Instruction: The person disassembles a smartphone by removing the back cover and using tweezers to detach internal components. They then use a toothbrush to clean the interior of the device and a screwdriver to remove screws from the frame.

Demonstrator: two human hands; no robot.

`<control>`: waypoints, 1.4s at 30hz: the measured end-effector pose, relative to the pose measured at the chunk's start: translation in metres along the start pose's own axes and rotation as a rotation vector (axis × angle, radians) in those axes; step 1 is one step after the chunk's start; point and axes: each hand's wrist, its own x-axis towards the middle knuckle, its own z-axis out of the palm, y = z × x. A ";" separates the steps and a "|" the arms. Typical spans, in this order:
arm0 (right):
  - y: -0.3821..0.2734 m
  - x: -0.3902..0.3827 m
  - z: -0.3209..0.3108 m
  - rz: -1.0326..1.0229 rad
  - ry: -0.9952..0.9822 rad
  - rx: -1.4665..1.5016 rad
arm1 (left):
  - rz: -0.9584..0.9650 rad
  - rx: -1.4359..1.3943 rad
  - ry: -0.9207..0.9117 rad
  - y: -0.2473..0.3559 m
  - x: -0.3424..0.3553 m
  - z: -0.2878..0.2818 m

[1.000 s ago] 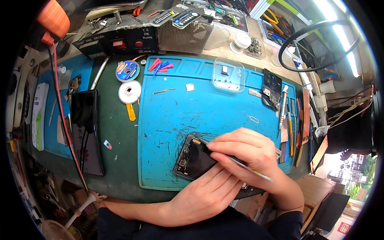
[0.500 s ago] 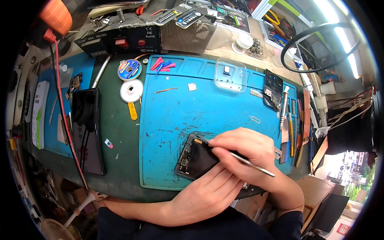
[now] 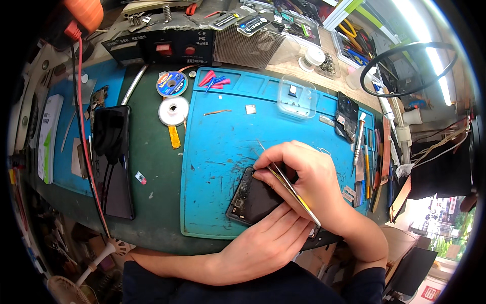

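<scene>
Our phone (image 3: 257, 198) lies on the blue mat (image 3: 215, 152), near its bottom edge. Our left hand (image 3: 260, 244) rests over it — we can't tell if those fingers grip. Our right hand (image 3: 305, 171) has its fingers closed on a thin tool (image 3: 305, 203).

Black box (image 3: 174, 48): white print facing me, bench's (image 3: 152, 164) far edge
Spool (image 3: 164, 87): lettered blue label (image 3: 177, 89), beside mat's (image 3: 228, 137) far-left corner
White pack (image 3: 48, 139): dark characters, bench's left edge
</scene>
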 end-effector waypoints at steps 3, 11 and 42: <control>0.000 0.004 0.000 -0.002 -0.036 -0.021 | -0.001 0.007 0.000 0.000 -0.001 0.000; 0.004 -0.001 0.011 -0.108 0.049 -0.026 | 0.021 0.013 -0.002 0.000 -0.002 0.000; -0.004 -0.033 -0.039 0.304 0.131 0.782 | -0.005 0.065 -0.051 0.002 0.006 -0.003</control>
